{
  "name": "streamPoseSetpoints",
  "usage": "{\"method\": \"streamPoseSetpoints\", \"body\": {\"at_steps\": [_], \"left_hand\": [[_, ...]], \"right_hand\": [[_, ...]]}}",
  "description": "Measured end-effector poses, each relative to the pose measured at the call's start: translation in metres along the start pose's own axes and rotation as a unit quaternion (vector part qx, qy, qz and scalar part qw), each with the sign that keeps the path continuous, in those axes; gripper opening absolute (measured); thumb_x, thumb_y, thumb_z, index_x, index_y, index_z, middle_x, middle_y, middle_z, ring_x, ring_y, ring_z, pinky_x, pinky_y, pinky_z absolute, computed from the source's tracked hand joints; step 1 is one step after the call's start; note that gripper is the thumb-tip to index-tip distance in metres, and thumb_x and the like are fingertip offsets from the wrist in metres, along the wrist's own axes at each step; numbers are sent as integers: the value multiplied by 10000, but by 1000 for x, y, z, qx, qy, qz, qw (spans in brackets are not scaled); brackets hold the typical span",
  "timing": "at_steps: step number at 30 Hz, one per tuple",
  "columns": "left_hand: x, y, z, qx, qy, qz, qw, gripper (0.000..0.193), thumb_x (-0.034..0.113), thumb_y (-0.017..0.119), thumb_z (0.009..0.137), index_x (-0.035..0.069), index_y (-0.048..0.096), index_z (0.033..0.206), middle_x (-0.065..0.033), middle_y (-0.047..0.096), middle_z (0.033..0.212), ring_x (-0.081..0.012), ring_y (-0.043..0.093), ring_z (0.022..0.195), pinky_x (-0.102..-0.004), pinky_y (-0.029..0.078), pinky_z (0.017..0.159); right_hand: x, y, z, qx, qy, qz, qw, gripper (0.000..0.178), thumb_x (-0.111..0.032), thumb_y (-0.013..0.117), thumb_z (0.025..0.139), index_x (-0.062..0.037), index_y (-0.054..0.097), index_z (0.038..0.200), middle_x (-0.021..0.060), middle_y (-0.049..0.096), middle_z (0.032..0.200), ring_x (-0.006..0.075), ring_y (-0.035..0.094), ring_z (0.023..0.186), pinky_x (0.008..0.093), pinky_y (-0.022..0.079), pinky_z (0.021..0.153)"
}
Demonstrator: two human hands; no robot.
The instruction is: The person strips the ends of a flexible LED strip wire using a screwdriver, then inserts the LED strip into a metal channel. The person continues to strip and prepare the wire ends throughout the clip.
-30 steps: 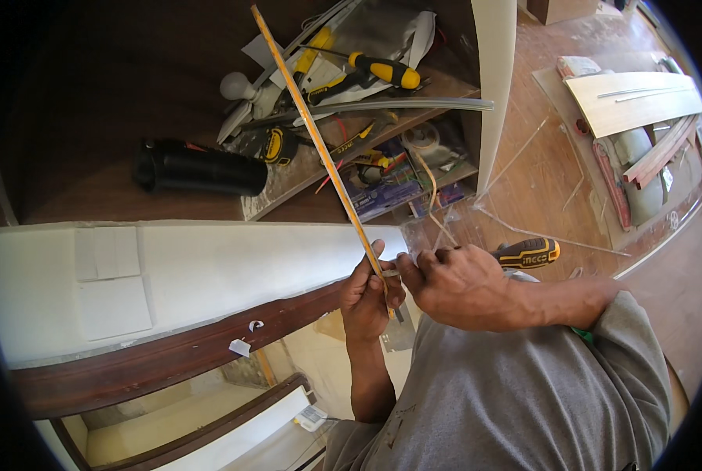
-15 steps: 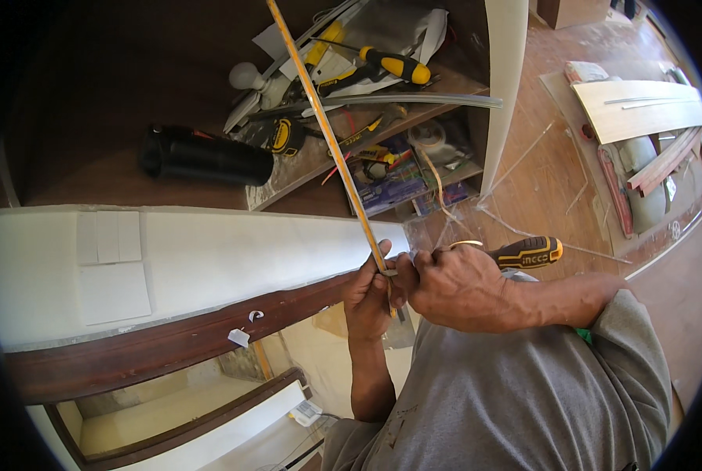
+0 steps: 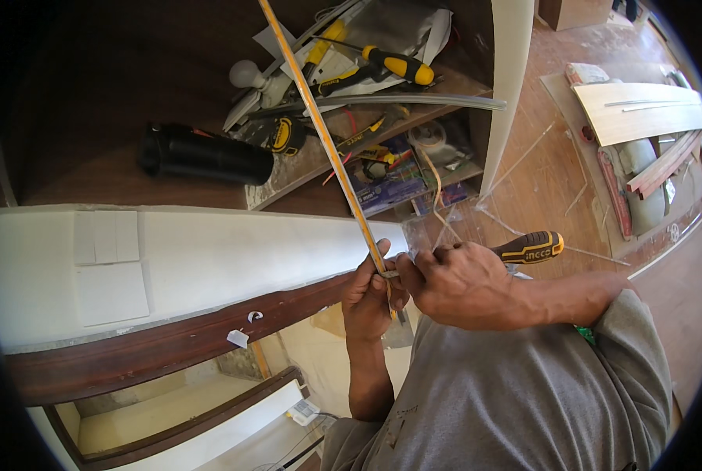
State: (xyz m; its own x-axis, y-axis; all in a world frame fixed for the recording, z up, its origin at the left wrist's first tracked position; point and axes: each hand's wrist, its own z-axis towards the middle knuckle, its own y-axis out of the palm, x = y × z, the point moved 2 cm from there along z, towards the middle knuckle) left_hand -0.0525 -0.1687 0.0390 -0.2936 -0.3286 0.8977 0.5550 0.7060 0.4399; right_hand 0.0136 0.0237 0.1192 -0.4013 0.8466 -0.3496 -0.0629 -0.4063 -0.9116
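A long, narrow light strip (image 3: 319, 125), yellow-orange with pale edges, slants from the upper edge down to my hands. My left hand (image 3: 366, 302) is closed on its lower end, thumb along the strip and fingers behind. My right hand (image 3: 464, 286) is closed beside it, fingertips pinched at a small pale end piece (image 3: 388, 274) that touches the strip. From the right hand's far side sticks out the dark-and-yellow handle of a screwdriver (image 3: 530, 248); its shaft is hidden by the hand.
Beyond my hands, a dark cabinet shelf holds a black cylinder (image 3: 206, 155), a light bulb (image 3: 246, 74), a tape measure (image 3: 286, 135) and another screwdriver (image 3: 398, 64). A white ledge (image 3: 209, 243) runs left. Boards (image 3: 641, 106) and sacks lie on the floor at right.
The strip's upper end has swung slightly left. My right fingertips have shifted a little at the strip's lower end; a pale curved bit above the right hand no longer shows.
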Motion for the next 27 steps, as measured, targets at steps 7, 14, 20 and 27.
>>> {"method": "streamPoseSetpoints", "body": {"at_steps": [7, 14, 20, 27], "left_hand": [[14, 10, 8, -4, -23, 3, 1000, 559, 247, 591, 1045, -27, 444, 1509, -111, 695, 1192, -139, 591, 696, -293, 488, 624], [9, 8, 7, -3, -23, 21, 999, 521, 216, 587, 1046, -38, 473, 1485, -87, 693, 1223, -139, 591, 695, -296, 488, 628], [8, 7, 7, -17, -27, 21, 999, 514, 218, 581, 1051, -35, 474, 1485, -82, 690, 1235, -133, 591, 694, -294, 491, 633], [2, 12, 8, -1, -10, 69, 998, 509, 223, 567, 1063, -33, 467, 1492, -118, 688, 1211, -111, 585, 696, -248, 480, 630]], "right_hand": [[3, -11, 0, 34, 3, -7, 999, 291, -200, 627, 903, 87, 664, 872, 139, 658, 686, 255, 711, 595, 370, 544, 459], [6, -11, -2, -28, -9, -26, 999, 292, -116, 652, 828, 111, 622, 1010, 166, 656, 778, 290, 726, 642, 392, 552, 491], [7, -17, -1, -17, -14, -37, 999, 191, -91, 660, 813, 88, 653, 883, 159, 668, 718, 266, 722, 620, 373, 548, 473], [6, -11, -1, 0, -7, -32, 999, 151, -83, 659, 813, 61, 705, 799, 131, 683, 690, 233, 724, 629, 354, 556, 490]]}}
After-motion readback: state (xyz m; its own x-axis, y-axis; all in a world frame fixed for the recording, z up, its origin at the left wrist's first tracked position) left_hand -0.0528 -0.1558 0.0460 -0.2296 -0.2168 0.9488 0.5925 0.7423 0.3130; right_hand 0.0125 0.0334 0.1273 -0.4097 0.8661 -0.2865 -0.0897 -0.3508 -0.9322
